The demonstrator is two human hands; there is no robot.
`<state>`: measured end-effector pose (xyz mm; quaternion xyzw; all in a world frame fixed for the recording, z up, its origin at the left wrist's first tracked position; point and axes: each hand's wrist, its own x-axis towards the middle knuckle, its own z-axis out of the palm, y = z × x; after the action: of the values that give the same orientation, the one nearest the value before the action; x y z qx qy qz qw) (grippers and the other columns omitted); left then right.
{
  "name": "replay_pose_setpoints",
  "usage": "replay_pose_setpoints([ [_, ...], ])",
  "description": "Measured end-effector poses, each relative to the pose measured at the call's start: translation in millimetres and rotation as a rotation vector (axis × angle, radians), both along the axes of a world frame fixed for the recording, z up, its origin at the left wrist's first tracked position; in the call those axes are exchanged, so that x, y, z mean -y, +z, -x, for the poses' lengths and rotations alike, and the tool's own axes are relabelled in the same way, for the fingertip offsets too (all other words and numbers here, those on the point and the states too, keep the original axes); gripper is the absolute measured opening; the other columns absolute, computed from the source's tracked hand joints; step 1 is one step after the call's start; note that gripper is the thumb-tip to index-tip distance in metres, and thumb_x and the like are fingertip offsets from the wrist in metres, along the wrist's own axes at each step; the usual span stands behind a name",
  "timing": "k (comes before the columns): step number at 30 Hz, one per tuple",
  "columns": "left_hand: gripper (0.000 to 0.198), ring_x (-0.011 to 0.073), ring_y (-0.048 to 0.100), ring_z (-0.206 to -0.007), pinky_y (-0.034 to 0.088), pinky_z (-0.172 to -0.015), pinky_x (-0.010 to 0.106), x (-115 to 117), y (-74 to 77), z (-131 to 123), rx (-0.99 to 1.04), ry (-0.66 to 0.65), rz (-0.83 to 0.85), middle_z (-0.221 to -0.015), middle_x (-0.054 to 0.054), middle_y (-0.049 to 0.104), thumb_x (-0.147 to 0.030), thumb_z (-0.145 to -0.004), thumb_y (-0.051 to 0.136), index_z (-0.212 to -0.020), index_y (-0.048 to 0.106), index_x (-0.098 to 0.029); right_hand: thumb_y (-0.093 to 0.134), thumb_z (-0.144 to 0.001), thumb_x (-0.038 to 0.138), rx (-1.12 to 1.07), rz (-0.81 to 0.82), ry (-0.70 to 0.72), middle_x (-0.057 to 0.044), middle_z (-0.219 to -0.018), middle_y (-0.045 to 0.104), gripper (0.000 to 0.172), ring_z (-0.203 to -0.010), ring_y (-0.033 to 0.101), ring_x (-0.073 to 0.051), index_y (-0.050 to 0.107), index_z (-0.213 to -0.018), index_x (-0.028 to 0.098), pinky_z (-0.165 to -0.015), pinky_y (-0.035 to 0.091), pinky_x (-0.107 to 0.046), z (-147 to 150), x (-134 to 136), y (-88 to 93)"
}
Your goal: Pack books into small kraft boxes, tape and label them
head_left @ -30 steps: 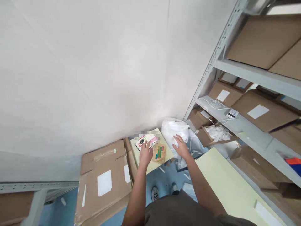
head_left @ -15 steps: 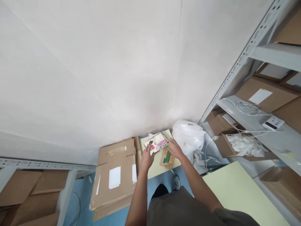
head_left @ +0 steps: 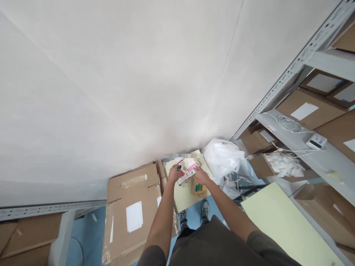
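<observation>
White wall corner, blue floor, grey metal shelving [head_left: 294, 68] at right stocked with cardboard cartons; a small pale-green tabletop [head_left: 185, 192] stands against the wall, between a large taped carton [head_left: 133, 207] on its left and a white plastic bag [head_left: 223, 158] on its right. Colourful printed card [head_left: 188, 170] at the tabletop's far end: left hand [head_left: 175, 173] at its left edge, right hand [head_left: 200, 175] at its right edge, both touching, though their grip is too small to make out. Small brown packet with green and blue print [head_left: 199, 188] lying just near of the right hand.
</observation>
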<state>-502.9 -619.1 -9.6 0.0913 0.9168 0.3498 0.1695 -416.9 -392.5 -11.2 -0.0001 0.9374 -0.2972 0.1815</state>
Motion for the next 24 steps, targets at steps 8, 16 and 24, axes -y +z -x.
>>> replay_pose_setpoints([
  [8,0.065,0.0371,0.041,-0.150,0.036,-0.119,0.047,33,-39.5,22,0.111,0.027,0.250,-0.159,0.023,0.048,-0.026,-0.094,0.057,-0.157,0.044,-0.016,0.057,-0.093,0.022,0.173,-0.176,0.148,-0.014,-0.174,0.025,0.081,-0.163,0.014,-0.038,0.028,-0.168,0.020,-0.128,0.022,-0.063,24,72,-35.5],
  [16,0.036,0.0283,0.068,-0.118,0.051,-0.094,0.036,71,-28.7,44,0.224,0.062,0.250,-0.130,0.014,0.071,-0.018,-0.092,0.053,-0.125,0.067,-0.021,0.058,-0.093,0.027,0.204,-0.111,0.039,-0.009,-0.176,0.023,0.083,-0.164,0.010,-0.036,0.026,-0.169,0.022,-0.130,0.019,-0.058,36,86,-27.1],
  [24,0.011,0.0199,0.068,-0.084,0.054,-0.079,0.032,58,1.4,19,0.144,-0.018,-0.392,-0.089,0.001,0.072,-0.030,-0.083,0.062,-0.090,0.061,-0.022,0.057,-0.090,0.046,-0.126,0.445,-0.646,-0.011,-0.151,0.061,0.079,-0.137,0.059,-0.030,0.035,-0.165,0.030,-0.112,0.050,-0.051,-9,55,-8.0],
])
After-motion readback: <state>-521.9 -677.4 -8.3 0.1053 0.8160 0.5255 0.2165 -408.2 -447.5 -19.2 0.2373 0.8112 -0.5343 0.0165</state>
